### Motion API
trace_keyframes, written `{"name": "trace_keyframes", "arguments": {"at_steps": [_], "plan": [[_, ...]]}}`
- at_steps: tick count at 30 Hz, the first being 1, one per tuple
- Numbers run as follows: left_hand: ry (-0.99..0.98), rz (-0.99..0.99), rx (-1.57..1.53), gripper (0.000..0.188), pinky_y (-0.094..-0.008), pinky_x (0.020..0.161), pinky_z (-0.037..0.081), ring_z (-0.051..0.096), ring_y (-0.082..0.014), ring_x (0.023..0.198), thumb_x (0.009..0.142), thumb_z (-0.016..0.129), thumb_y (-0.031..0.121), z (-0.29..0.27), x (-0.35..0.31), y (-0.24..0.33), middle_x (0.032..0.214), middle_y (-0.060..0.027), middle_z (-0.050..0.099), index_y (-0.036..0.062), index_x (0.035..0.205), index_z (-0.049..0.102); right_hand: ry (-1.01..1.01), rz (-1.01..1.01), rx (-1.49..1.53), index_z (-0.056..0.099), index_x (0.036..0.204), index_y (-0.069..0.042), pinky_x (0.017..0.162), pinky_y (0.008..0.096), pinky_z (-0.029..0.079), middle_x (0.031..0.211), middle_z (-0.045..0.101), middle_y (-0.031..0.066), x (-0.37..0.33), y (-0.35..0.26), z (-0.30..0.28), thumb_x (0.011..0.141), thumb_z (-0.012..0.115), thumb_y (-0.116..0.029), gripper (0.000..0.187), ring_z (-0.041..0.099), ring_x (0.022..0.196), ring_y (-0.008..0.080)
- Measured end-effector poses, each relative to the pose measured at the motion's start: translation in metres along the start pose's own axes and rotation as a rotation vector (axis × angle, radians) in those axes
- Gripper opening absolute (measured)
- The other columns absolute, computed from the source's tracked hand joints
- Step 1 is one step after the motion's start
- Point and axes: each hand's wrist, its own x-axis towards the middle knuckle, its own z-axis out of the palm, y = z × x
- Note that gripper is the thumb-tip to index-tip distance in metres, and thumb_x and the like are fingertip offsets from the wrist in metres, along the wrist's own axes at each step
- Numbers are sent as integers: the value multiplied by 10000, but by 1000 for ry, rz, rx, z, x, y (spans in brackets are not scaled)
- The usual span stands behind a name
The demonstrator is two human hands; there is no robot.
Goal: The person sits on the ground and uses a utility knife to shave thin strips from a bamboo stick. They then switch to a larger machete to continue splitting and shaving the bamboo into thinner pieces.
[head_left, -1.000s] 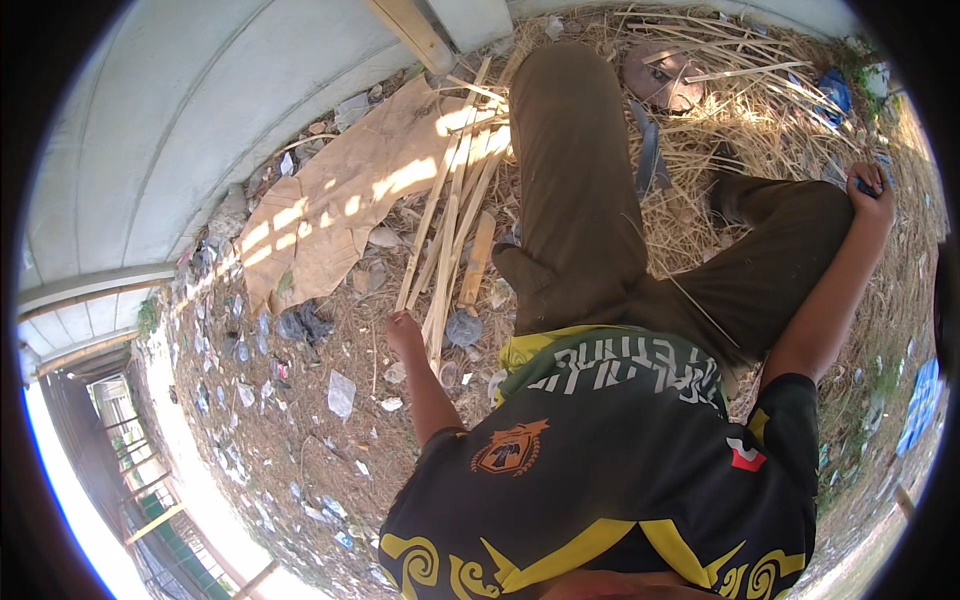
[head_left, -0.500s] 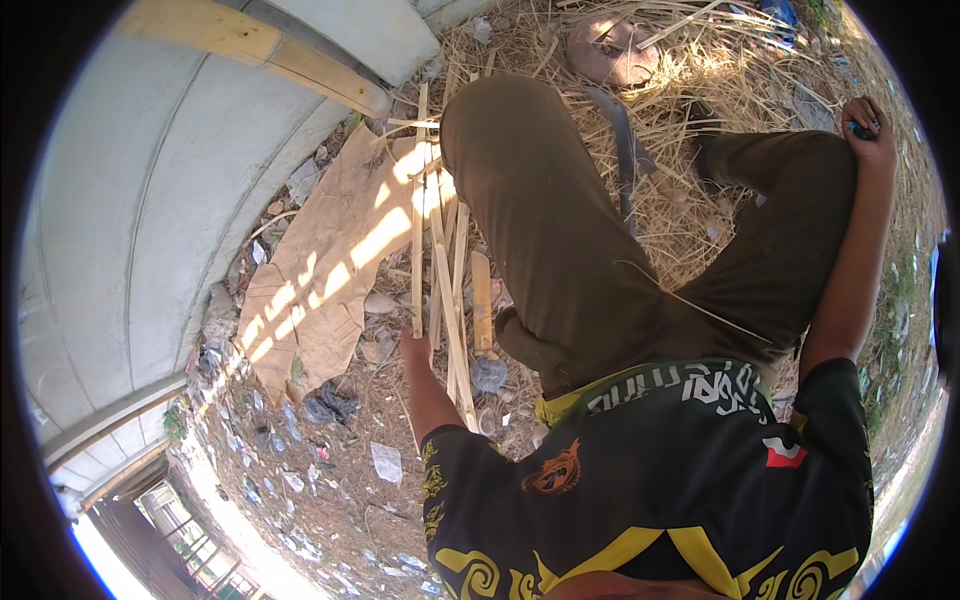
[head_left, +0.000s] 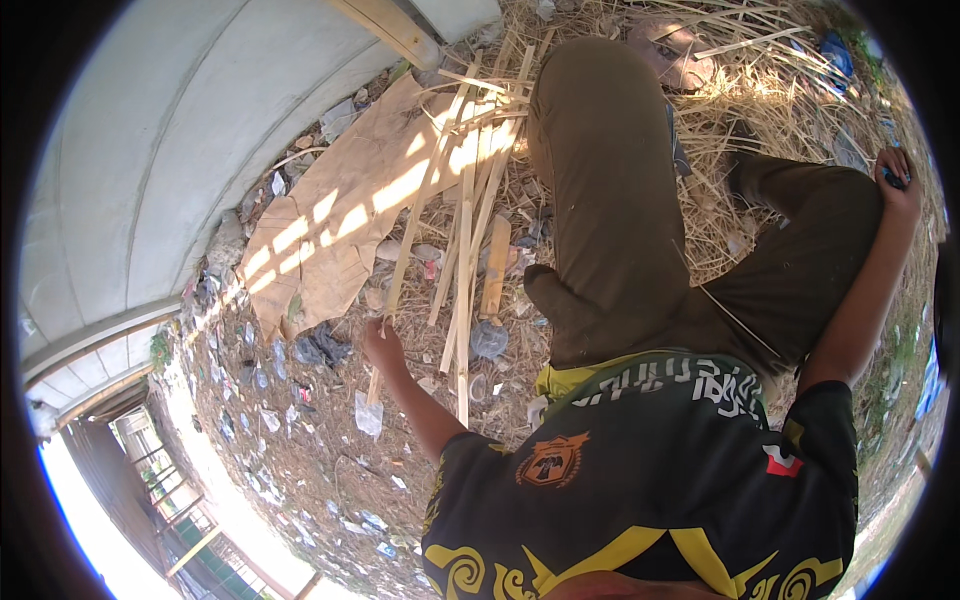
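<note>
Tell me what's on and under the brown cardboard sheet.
Bands of sunlight fall on the cardboard sheet; a pale strip in the left hand crosses over its right side, contact unclear. Whatever lies beneath is covered.

Brown cardboard (head_left: 340, 190), pale wall (head_left: 190, 130), dark plastic (head_left: 322, 347)

Outdoor yard: litter-strewn ground (head_left: 310, 465), pale panelled wall (head_left: 170, 150) alongside, sunlight patches on cardboard (head_left: 310, 265), roofed structure (head_left: 110, 465) beyond.

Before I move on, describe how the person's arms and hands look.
The left hand and right hand are gloveless, the forearms uncovered. The jersey's short sleeves are black; the left one has yellow patterning along its outer edge.
</note>
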Motion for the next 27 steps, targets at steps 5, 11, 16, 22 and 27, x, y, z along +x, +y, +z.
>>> {"name": "trace_keyframes", "arguments": {"at_steps": [5, 11, 16, 22, 27], "plan": [[-106, -117, -191, 417, -558, 1019, 432, 621, -341, 1160, 892, 750, 335, 49, -50, 17, 1223, -143, 668, 112, 1232, 660, 19, -22, 6, 342, 714, -99, 556, 298, 326, 594, 295, 9, 7, -1, -3, 999, 419, -82, 296, 320, 529, 133], [-79, 26, 107, 546, -524, 985, 496, 630, -380, 1143, 835, 804, 296, 113, -110, 96, 1217, -179, 648, 56, 1283, 603, 13, -19, 8, 341, 687, -110, 550, 300, 322, 586, 285, 5, 11, -11, -10, 990, 416, -106, 312, 308, 511, 129], [-127, -118, 17, 500, -551, 960, 504, 630, -423, 1128, 823, 770, 280, 125, -102, 73, 1253, -196, 643, 121, 1272, 618, -5, 25, -7, 349, 696, -114, 568, 300, 326, 589, 283, 0, 15, -3, -7, 981, 429, -96, 297, 305, 509, 124], [-222, -130, -93, 377, -561, 896, 514, 667, -395, 1075, 809, 732, 240, 101, -66, 39, 1218, -168, 684, 99, 1155, 686, 26, -4, -24, 356, 719, -112, 581, 300, 331, 597, 294, -5, 17, -5, -10, 979, 436, -92, 273, 310, 518, 116], [194, -175, 250, 390, -507, 940, 501, 635, -333, 1118, 790, 778, 253, 78, -61, 71, 1121, -94, 719, 132, 1149, 684, -11, -7, -1, 348, 710, -111, 590, 300, 341, 595, 294, -1, 8, -9, -9, 975, 433, -104, 279, 306, 502, 117]]}}
